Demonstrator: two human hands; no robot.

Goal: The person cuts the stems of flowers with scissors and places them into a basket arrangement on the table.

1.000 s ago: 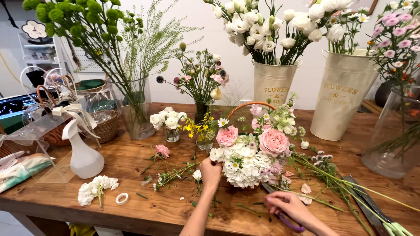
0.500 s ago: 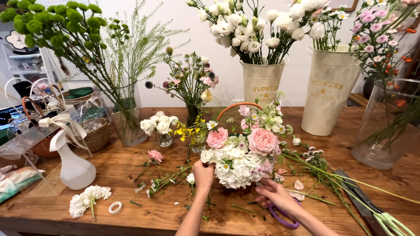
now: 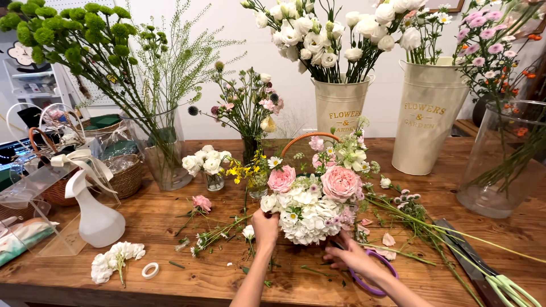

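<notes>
The left hand [image 3: 265, 223] presses its fingers against the flower basket arrangement [image 3: 311, 202], which hides the fingertips. The right hand [image 3: 351, 257] grips purple-handled scissors [image 3: 369, 278]; their blades are hidden under the blooms.

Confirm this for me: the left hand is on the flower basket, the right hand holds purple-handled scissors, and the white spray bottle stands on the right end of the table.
Not quite. The head view shows the spray bottle on the left end of the table, not the right. The rest holds: the left hand touches the flower basket, and the right hand holds the purple-handled scissors.
</notes>
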